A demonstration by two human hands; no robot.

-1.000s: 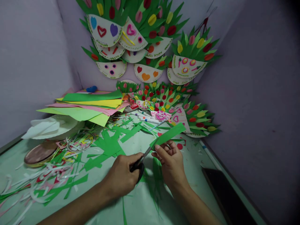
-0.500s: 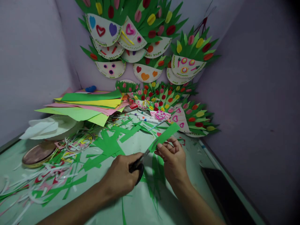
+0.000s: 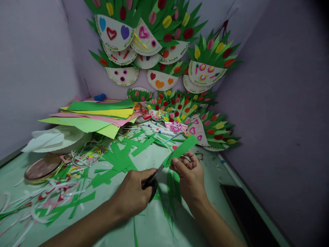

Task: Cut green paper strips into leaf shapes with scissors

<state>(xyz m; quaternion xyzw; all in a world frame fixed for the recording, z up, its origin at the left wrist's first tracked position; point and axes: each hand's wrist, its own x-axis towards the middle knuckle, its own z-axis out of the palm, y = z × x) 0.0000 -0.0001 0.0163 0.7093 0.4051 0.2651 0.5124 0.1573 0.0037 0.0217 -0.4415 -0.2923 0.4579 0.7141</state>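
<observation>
Green paper strip (image 3: 184, 149), pinched by right hand (image 3: 191, 176) fingertips (presumably to steady it); black-handled scissors (image 3: 152, 188), gripped in left hand (image 3: 133, 192), meet its eight-o'clock end.

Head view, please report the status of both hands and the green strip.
Left hand on black-handled scissors. Right hand holding green strip, blades at its near end. Green scraps at left, none blocking the blades.
</observation>
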